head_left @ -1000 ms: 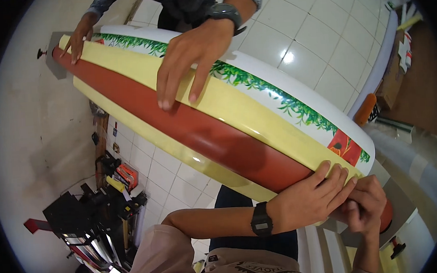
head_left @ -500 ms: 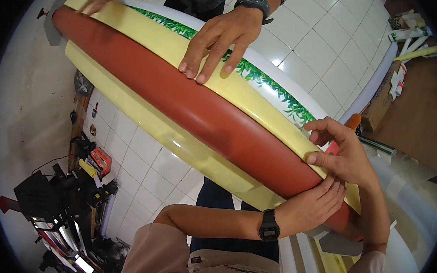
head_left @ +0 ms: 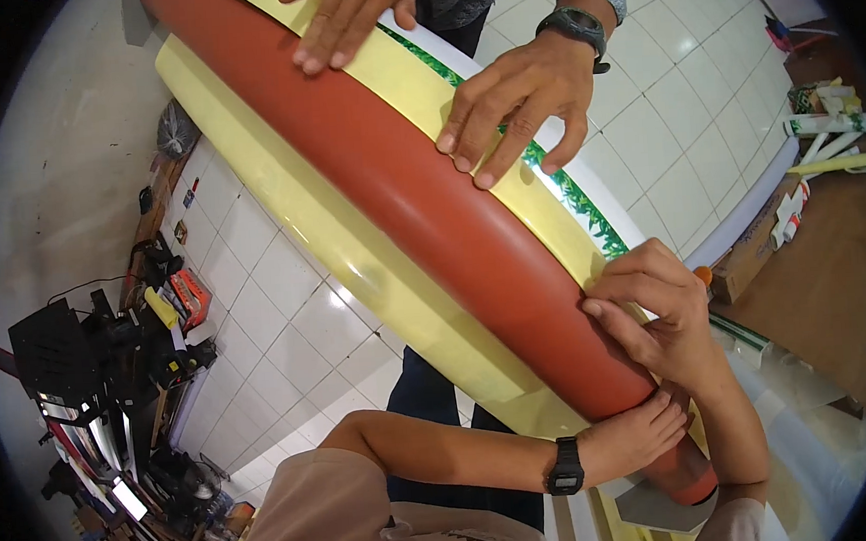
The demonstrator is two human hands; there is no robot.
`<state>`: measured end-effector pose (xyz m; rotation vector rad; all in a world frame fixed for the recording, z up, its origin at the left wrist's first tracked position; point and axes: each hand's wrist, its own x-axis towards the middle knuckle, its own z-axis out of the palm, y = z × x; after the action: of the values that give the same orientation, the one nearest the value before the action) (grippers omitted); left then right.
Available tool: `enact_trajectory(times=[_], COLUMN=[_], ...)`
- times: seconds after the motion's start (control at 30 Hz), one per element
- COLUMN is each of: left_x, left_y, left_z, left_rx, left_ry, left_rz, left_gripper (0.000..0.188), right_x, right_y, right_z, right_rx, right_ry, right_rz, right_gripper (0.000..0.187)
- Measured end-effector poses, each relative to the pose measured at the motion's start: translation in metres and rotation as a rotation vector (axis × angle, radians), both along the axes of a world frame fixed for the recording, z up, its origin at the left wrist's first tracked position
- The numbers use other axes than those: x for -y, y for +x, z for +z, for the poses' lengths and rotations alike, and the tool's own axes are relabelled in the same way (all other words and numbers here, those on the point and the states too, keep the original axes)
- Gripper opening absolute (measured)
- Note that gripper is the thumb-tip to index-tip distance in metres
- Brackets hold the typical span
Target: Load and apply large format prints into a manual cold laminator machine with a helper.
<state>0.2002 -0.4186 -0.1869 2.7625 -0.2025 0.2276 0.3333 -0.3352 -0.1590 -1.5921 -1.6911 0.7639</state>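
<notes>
A long red-brown roll of sheet material (head_left: pixel 399 208) runs slantwise across the view, with a pale yellow sheet (head_left: pixel 412 93) along its upper side and a wider yellow fold (head_left: pixel 301 219) hanging below. My left hand (head_left: pixel 632 442), a black watch at its wrist, is wrapped over the roll close to its lower right end. Just above it my right hand (head_left: pixel 653 307) has thumb and curled fingers together at the yellow sheet's edge against the roll. Opposite me, another person's two hands (head_left: pixel 522 106) press with spread fingers on the sheet and the roll.
Under the sheet shows a white strip with green leaf print (head_left: pixel 588 211). Black equipment (head_left: pixel 57 358) and stacked goods stand at the left wall. A brown board (head_left: pixel 809 257) and thin rolls (head_left: pixel 832 152) are on the right, above white floor tiles (head_left: pixel 661 108).
My right hand has closed down onto the sheet's edge. The roll has shifted slightly right in view. The other person's farther hand has come further into view along the roll.
</notes>
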Motion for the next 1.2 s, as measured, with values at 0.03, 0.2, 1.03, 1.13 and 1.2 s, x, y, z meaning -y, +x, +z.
enact_trajectory(times=[0.03,0.2,1.03,1.13,1.2], left_x=[0.000,-0.004,-0.188,-0.183,-0.173], left_y=[0.000,0.006,-0.052,-0.043,-0.033], left_z=[0.000,0.000,0.022,0.029,0.033], left_rx=[-0.012,-0.022,0.056,-0.145,-0.174], left_ry=[-0.014,-0.019,-0.018,0.006,-0.007], left_rz=[-0.003,-0.045,0.297,0.203,0.128], left_gripper=[0.047,0.047,0.043,0.050,0.054], right_x=[-0.011,-0.059,0.088,0.123,0.147], right_y=[-0.005,-0.024,0.007,0.008,0.011], right_z=[-0.002,-0.009,0.002,0.007,0.012], right_rx=[0.040,0.176,0.001,0.063,0.093], right_ry=[0.071,0.275,-0.010,-0.009,-0.020], right_rz=[0.008,0.060,-0.134,-0.191,-0.245], right_gripper=[0.017,0.016,0.033,0.033,0.033])
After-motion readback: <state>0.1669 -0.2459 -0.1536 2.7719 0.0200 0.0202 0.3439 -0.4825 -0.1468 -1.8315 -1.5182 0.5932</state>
